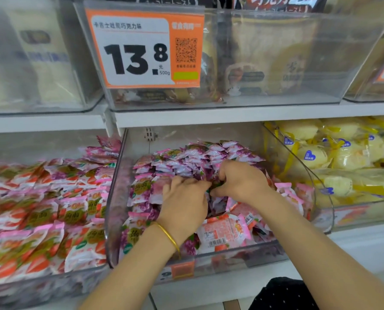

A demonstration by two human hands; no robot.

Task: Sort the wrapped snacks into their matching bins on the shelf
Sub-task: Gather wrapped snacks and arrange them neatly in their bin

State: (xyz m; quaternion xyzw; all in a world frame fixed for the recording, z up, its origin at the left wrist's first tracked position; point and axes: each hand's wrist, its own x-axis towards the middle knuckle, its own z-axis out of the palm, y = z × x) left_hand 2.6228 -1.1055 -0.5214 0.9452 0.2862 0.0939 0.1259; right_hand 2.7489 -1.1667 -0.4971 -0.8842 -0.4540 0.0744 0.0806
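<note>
Right now both hands are down in the middle clear bin [116,198] on the lower shelf level. The purple packets [197,157] fill the bin from its centre toward twelve o'clock, stacked in tight rows. The left hand [184,202] lies palm-down on them, its fingers bent over the top of the pile with the tips hidden among the wrappers; I cannot tell whether it grips one. A gold bangle [168,238] circles that wrist. The right hand [242,180] sits just at two o'clock from the left, nearly touching it, thumb and curled fingers pinching purple packets at the spot where the two hands meet.

Loose pink-and-orange packets [226,231] with barcodes lie in the same bin at five o'clock from the hands, against the front wall and up the right side.

At nine o'clock stands a neighbouring bin [52,285] of red-and-white strawberry packets [41,209], with a few purple ones at its back. At three o'clock a further bin [329,204] holds yellow wrapped cakes [343,157]. Toward twelve o'clock, above the shelf board [208,116], an orange price tag [141,50] reading 13.8 hangs on an upper bin [320,63].
</note>
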